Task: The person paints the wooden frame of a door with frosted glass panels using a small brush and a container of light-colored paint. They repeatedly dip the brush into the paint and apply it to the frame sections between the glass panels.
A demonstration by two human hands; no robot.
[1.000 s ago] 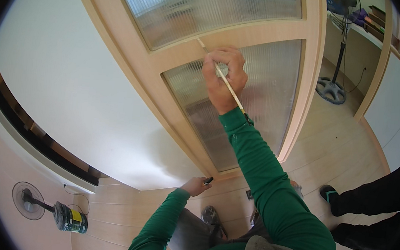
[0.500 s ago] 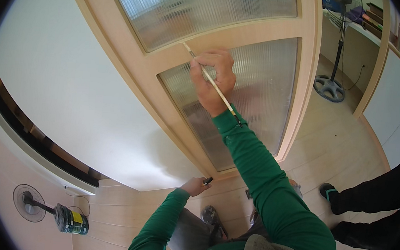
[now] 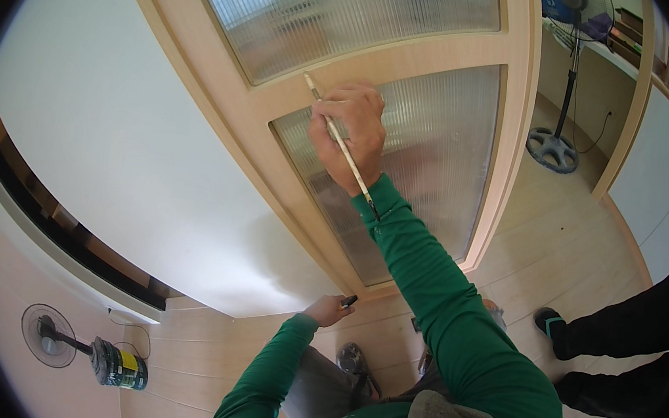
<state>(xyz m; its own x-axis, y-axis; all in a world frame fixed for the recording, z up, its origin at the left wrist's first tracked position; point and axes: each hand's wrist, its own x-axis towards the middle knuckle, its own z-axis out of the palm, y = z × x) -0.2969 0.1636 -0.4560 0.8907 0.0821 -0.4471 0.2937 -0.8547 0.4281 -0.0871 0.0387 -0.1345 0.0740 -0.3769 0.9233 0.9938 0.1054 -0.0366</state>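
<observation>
Head | right hand [image 3: 350,135] grips thin brush [image 3: 339,142] against door frame [image 3: 411,60] | left hand [image 3: 326,310] pinches small dark object [image 3: 349,301]

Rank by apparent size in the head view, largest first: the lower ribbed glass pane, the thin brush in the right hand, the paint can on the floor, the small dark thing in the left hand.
1. Lower ribbed glass pane
2. Thin brush, longer than the can but far nearer the camera, so this order is unsure
3. Paint can
4. Small dark thing
</observation>
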